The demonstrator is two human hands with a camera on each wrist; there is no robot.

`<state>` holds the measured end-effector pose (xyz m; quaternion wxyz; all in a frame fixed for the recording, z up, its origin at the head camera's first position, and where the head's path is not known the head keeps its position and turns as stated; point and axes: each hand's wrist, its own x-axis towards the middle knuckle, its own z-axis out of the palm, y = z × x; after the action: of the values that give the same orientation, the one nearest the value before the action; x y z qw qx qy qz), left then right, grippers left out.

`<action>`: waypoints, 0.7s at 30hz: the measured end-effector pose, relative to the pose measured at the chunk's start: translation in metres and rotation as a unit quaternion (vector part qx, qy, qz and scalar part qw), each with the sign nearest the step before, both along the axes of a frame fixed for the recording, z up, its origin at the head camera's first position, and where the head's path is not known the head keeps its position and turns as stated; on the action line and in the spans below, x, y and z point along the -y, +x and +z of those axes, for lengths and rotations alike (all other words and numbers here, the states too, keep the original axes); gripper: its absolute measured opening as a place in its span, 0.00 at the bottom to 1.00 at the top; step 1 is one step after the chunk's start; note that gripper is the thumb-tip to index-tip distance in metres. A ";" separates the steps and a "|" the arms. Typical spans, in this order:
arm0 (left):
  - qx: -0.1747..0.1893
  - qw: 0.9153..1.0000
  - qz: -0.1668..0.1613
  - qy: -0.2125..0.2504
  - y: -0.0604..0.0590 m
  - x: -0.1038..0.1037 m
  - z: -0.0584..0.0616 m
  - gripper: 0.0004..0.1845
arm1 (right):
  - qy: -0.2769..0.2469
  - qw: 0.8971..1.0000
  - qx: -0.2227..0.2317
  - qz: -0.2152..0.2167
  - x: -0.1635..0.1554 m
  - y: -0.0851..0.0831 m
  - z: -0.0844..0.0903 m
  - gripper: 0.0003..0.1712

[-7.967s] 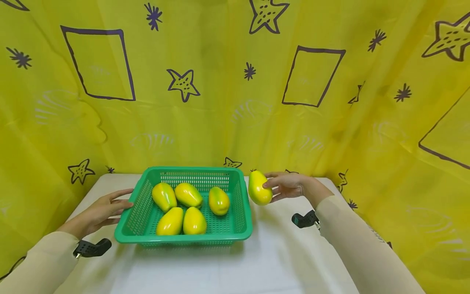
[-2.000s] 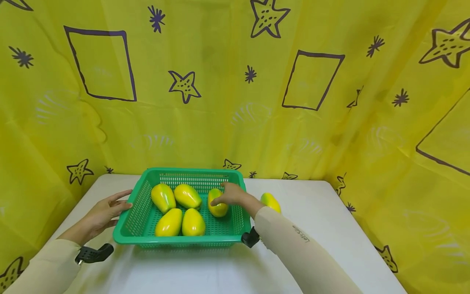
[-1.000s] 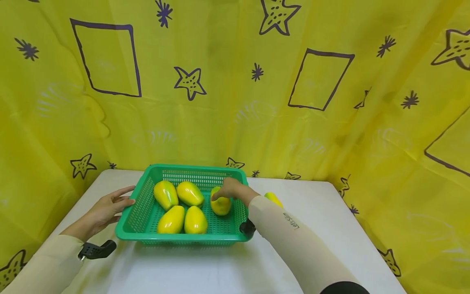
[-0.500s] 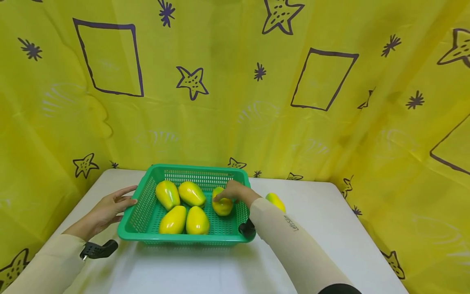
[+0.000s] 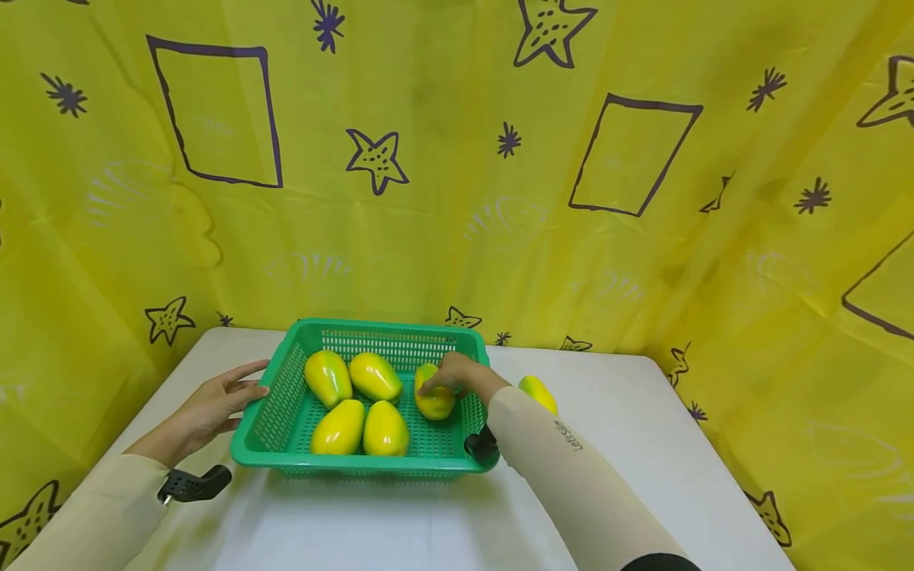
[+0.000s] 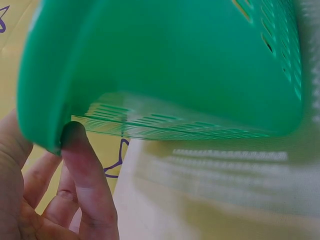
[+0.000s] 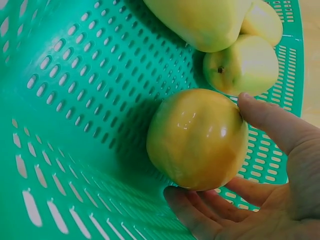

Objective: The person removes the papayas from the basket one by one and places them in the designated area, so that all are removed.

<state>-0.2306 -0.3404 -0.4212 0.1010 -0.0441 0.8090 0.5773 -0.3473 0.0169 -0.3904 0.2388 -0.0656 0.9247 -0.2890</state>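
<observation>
Behind and to both sides, a yellow curtain (image 5: pixel 457 198) printed with dark stars and rectangles. Below it, a white table (image 5: pixel 628 444).

On the table, a green perforated basket (image 5: pixel 367 465), holding five yellow-green papayas. At the back left, two papayas side by side (image 5: pixel 328 377) (image 5: pixel 374 375). In front of those, two more lying parallel and touching (image 5: pixel 335 427) (image 5: pixel 386 429). At the right end of the basket, alone near the side wall, the fifth papaya (image 5: pixel 432 400), resting on the mesh floor. Outside the basket, just beyond its right wall and partly hidden behind the right forearm, a sixth papaya (image 5: pixel 539 392) on the table.

Over the right rim, the right hand (image 5: pixel 457 373), reaching down into the basket onto the fifth papaya. In the right wrist view, thumb (image 7: pixel 272 125) laid against the upper side of that fruit (image 7: pixel 197 140), remaining fingers (image 7: pixel 200 212) curved beneath its lower side, so the fruit sits cupped between thumb and fingers while apparently still on the basket floor.

At the left end of the basket, the left hand (image 5: pixel 207 408), fingers extended and relaxed, tips against the outer wall. In the left wrist view, one fingertip (image 6: pixel 75 137) pressed up under the green rim (image 6: pixel 45 100), other fingers loosely bent beside it, nothing enclosed.

On each wrist, a small black camera mount (image 5: pixel 189 484).
</observation>
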 end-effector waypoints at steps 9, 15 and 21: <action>-0.002 1.000 -0.001 0.008 -0.001 -0.001 0.000 0.41 | -0.009 1.000 0.005 0.003 -0.002 0.002 0.001 0.44; -0.004 1.000 -0.002 0.010 0.000 -0.001 0.001 0.41 | -0.008 1.000 0.002 0.008 -0.002 0.003 0.002 0.44; -0.003 1.000 -0.002 0.012 0.001 -0.001 0.001 0.41 | -0.004 1.000 0.001 0.011 -0.002 0.002 0.001 0.43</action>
<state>-0.2298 -0.3389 -0.4203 0.1003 -0.0396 0.8026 0.5866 -0.3454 0.0186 -0.3897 0.2428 -0.0761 0.9227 -0.2897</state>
